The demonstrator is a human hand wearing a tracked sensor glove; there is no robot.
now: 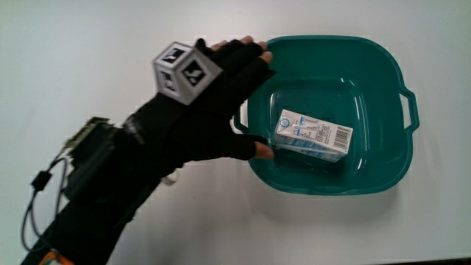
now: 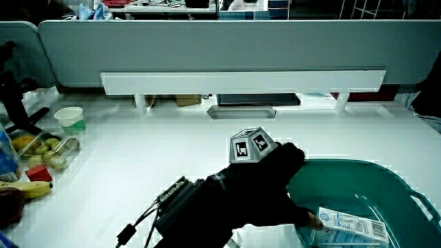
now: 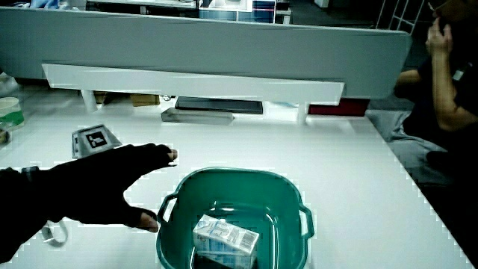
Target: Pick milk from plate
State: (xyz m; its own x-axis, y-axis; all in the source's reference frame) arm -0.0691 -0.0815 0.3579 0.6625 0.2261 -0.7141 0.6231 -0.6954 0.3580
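Observation:
A small white and blue milk carton (image 1: 313, 136) lies on its side inside a teal plastic basin (image 1: 383, 73). In both side views the carton (image 2: 351, 226) (image 3: 226, 239) rests on the basin's floor. The gloved hand (image 1: 235, 96) hovers over the basin's rim (image 3: 175, 187) beside the carton, fingers spread, thumb tip (image 1: 263, 151) close to the carton's end. It holds nothing. The patterned cube (image 1: 186, 71) sits on the hand's back.
A low grey partition (image 2: 241, 41) runs along the table's edge away from the person. In a side view, a white cup (image 2: 69, 118), a banana (image 2: 27, 188) and other fruit lie at the table's edge. A flat dark tray (image 3: 198, 114) lies near the partition.

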